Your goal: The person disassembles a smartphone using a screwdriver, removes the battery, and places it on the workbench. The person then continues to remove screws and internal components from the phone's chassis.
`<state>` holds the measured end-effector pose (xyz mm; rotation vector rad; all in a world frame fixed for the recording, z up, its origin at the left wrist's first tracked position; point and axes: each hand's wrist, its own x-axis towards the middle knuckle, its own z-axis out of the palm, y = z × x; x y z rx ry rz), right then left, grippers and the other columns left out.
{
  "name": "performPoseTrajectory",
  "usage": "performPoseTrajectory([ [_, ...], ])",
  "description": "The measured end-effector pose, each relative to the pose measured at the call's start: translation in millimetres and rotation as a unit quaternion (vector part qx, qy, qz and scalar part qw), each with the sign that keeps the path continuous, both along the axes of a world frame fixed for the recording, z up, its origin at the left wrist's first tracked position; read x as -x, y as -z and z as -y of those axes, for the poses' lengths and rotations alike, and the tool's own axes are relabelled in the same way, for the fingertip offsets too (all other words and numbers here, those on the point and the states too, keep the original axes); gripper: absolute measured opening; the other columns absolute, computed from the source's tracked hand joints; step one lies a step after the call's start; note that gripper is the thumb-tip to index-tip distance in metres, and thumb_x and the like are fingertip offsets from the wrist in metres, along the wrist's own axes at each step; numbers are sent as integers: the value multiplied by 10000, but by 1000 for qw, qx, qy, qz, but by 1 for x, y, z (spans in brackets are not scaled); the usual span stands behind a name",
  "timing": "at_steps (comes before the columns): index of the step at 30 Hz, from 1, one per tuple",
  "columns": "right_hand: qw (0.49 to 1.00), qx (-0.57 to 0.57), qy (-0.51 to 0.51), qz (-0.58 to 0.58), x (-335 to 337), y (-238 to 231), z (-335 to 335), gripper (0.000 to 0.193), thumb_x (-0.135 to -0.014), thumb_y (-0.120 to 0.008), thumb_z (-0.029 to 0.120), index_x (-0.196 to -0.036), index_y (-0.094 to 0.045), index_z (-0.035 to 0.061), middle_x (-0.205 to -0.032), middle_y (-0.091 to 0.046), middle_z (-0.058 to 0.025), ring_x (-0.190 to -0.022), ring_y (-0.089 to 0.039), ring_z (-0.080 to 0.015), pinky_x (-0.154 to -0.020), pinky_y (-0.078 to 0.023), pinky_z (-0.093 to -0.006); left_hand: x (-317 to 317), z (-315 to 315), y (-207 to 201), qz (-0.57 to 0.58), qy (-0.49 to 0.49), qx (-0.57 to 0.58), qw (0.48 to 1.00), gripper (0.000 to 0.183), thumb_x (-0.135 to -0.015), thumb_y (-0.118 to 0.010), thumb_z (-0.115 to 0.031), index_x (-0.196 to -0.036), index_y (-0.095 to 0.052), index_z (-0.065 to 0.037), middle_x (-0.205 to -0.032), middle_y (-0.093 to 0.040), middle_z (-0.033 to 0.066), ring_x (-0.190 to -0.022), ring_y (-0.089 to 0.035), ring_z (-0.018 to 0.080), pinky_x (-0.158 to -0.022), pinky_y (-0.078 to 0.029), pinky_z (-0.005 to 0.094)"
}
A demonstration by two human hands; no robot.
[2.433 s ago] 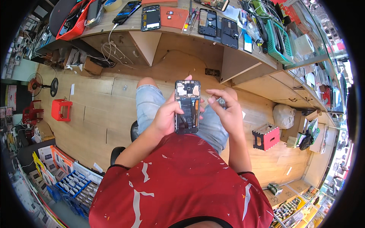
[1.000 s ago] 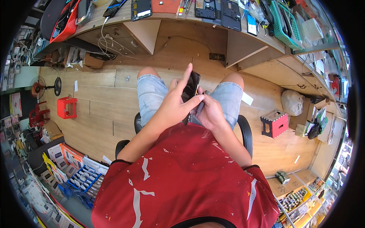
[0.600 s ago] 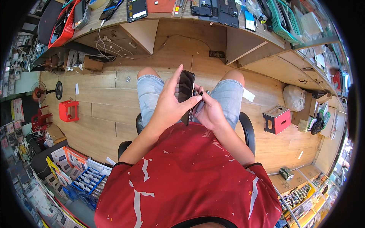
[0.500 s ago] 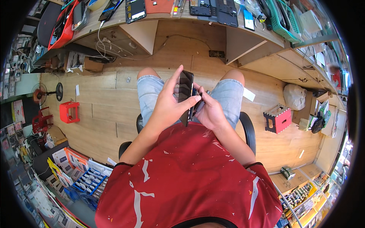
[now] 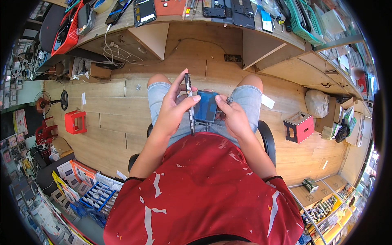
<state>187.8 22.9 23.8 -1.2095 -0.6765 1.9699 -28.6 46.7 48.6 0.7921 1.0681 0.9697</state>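
Above my lap, my left hand (image 5: 176, 107) is closed around an opened phone (image 5: 188, 104), turned so that mainly its narrow edge shows. Its thumb tip reaches across to the side of a flat, blue-and-dark rectangular phone battery (image 5: 205, 107). My right hand (image 5: 233, 114) pinches that battery at its right side, thumb on the face and fingers behind. A small dark round-ended tool (image 5: 229, 100), perhaps a screwdriver, sticks out between the right thumb and fingers; the rest of it is hidden. Battery and phone are side by side; whether they touch I cannot tell.
A workbench (image 5: 179, 21) ahead carries an opened phone shell (image 5: 144, 12), dark phone parts (image 5: 243, 14), a red basket (image 5: 67, 32) and a green basket (image 5: 300, 20). Stools, red (image 5: 75, 122) at left and red-black (image 5: 299, 127) at right, stand on the wooden floor.
The phone in my left hand has turned edge-on and moved slightly left. My right hand has shifted right with the battery, whose blue face now shows beside the phone.
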Motion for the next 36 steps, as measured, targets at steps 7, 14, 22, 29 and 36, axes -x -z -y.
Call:
performPoseTrajectory([
  [7,983,-121,12,138,-5,-4,-6,275,-1124,-612,199,-1256,-693,-28,-1082,-641,2,-912,-550,-87,-833,-473,-257,5,2,0,144,-13,49,988,783,-972,-593,-135,-1705,-319,-106,-1268,-651,137,-1071,-664,226,-882,-584,370],
  [14,983,-118,52,133,-13,-35,-15,228,-1126,-619,227,-1122,-686,9,-928,-565,31,-769,-484,-65,-695,-419,-239,4,6,22,278,5,97,956,780,-999,-515,-200,-1726,-239,-140,-1290,-649,177,-1061,-699,304,-841,-642,496],
  [22,998,-39,45,-14,-18,-30,-12,268,-1132,-627,328,-1009,-634,90,-738,-412,96,-619,-304,-24,-544,-235,-236,-1,13,12,392,55,84,915,747,-1075,-540,-269,-1740,-211,-174,-1547,-540,158,-1383,-593,358,-1087,-517,673],
  [29,998,-4,12,-59,-11,-22,-7,258,-1101,-683,345,-1047,-648,95,-758,-447,97,-614,-330,-30,-549,-240,-232,11,20,10,281,78,60,955,795,-1073,-650,-211,-1735,-224,-97,-1533,-570,110,-1386,-582,229,-1189,-431,360],
  [36,995,27,12,-96,0,-27,-10,256,-1067,-737,354,-1020,-658,114,-828,-521,76,-702,-464,-43,-626,-337,-219,7,24,5,285,89,62,952,953,-994,-776,-211,-1740,-193,-107,-1489,-598,120,-1356,-607,234,-1147,-496,414],
])
